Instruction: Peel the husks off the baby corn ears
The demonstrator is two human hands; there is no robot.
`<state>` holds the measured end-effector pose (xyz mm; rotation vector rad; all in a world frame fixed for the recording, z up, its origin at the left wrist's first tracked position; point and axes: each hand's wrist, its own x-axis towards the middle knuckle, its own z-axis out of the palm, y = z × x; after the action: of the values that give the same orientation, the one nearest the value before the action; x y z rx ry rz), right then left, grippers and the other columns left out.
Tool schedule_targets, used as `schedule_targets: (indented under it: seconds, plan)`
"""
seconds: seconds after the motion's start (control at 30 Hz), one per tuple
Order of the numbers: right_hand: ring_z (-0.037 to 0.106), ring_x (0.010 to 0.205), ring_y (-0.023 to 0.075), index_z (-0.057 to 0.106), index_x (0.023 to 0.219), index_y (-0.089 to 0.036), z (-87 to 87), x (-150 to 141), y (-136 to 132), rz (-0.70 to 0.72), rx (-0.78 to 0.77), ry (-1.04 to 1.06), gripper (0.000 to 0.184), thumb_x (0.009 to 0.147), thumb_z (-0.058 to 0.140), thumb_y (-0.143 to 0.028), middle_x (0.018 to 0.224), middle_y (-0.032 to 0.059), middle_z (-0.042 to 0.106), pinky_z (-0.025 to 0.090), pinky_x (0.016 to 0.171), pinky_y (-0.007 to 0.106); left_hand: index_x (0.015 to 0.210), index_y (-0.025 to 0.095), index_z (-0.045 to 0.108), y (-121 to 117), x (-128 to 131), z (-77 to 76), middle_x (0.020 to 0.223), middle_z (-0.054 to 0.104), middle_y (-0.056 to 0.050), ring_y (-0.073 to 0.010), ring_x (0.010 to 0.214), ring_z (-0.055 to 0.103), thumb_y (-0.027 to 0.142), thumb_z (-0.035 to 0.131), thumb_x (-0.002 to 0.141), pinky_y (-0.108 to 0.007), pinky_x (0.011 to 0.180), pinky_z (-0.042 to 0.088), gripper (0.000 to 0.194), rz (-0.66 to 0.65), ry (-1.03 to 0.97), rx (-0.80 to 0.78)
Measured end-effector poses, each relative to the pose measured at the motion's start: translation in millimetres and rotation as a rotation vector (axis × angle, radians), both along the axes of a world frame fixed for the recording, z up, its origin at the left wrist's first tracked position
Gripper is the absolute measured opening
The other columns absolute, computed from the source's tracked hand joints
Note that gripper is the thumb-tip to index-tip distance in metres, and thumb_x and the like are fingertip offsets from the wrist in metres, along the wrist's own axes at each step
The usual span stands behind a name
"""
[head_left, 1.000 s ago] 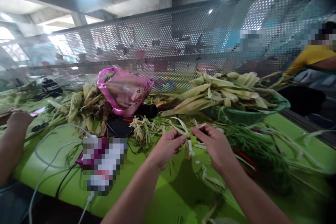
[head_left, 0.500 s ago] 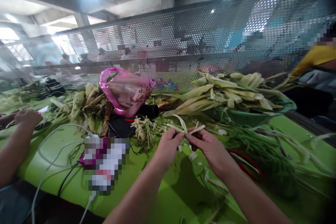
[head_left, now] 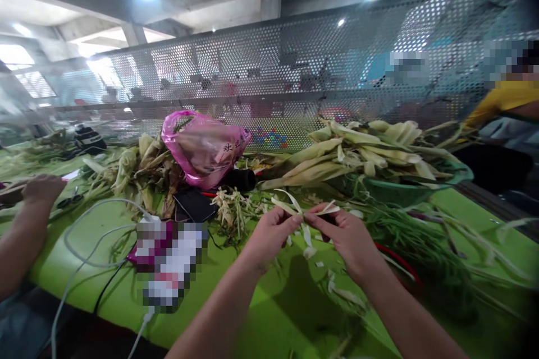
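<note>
Nearest me on the green table (head_left: 252, 325) lie husk scraps (head_left: 347, 294). Just beyond, my left hand (head_left: 269, 235) and right hand (head_left: 349, 238) each pinch the strips (head_left: 306, 233), thumb against finger, above the table. The strips meet between my fingertips with their ends loose, so I judge this piece unfinished; whether a knot is made, I cannot tell. Past my left hand sits a small heap of husk pieces (head_left: 231, 210), perhaps worked ones. Farther off, a basket (head_left: 404, 193) is heaped with long husks (head_left: 337, 148), seemingly unworked, so plenty appears left.
</note>
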<state>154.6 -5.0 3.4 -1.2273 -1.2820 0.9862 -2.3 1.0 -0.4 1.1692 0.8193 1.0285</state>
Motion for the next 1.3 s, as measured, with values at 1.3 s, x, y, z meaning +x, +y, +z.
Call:
schedule_targets:
  seconds: [1.3]
  plan:
    - [0.057, 0.092, 0.0229, 0.06, 0.113, -0.025, 2.7, 11, 2, -0.076, 0.211, -0.193, 0.045, 0.072, 0.072, -0.041, 0.109, 0.0065, 0.061, 0.045, 0.082, 0.037, 0.072, 0.017, 0.067, 1, 4, -8.7, 0.065, 0.057, -0.001, -0.0155, 0.066, 0.048, 0.033, 0.059, 0.078, -0.025, 0.065, 0.035, 0.019, -0.022, 0.347, 0.317]
